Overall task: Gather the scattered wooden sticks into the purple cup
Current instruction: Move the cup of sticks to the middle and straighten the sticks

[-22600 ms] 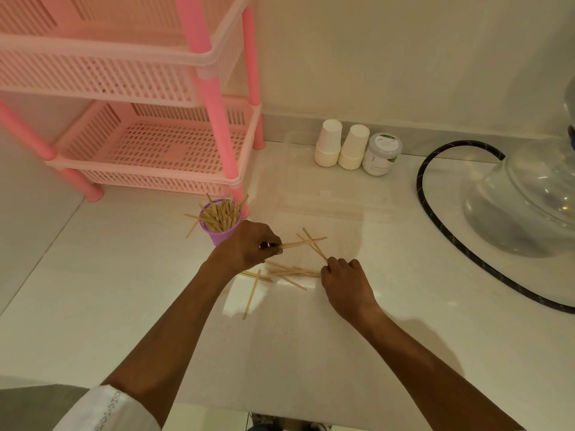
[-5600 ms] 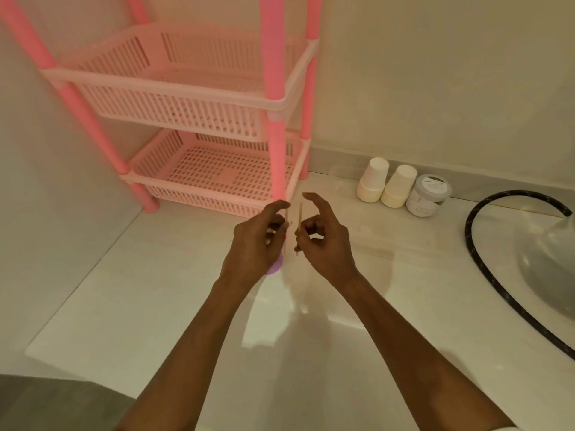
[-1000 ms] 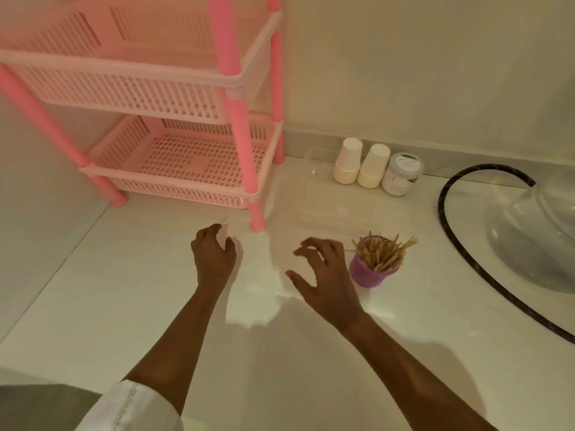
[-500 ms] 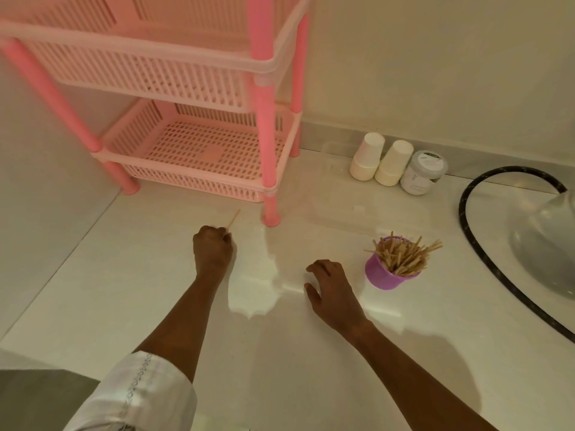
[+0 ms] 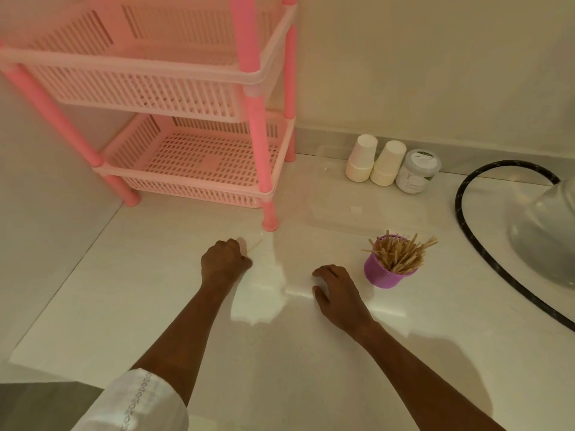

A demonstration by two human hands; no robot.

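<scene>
**Wooden sticks [image 5: 399,253] bunched in the purple cup [image 5: 384,275], one in your left hand**

The bundle stands in the cup and fans out above its rim, leaning toward the right. The cup sits upright on the white counter [image 5: 149,306], right of centre and in front of a clear plastic tray [image 5: 342,209]. Your left hand [image 5: 224,263] is down on the counter with its fingers curled tight. A single stick [image 5: 255,245] pokes out from them, pointing toward the foot of the pink rack [image 5: 253,135]. Your right hand [image 5: 337,292] rests on the counter just left of the cup, not touching it, with fingers loosely bent and spread, holding nothing. Against the back wall stand two stacks of upturned paper cups [image 5: 361,163] and a white lidded jar [image 5: 417,171], side by side. A black hose [image 5: 458,199] curves along the right, beside a clear glass vessel [image 5: 547,237]. A white sleeve [image 5: 137,402] covers your left forearm near the bottom edge
</scene>
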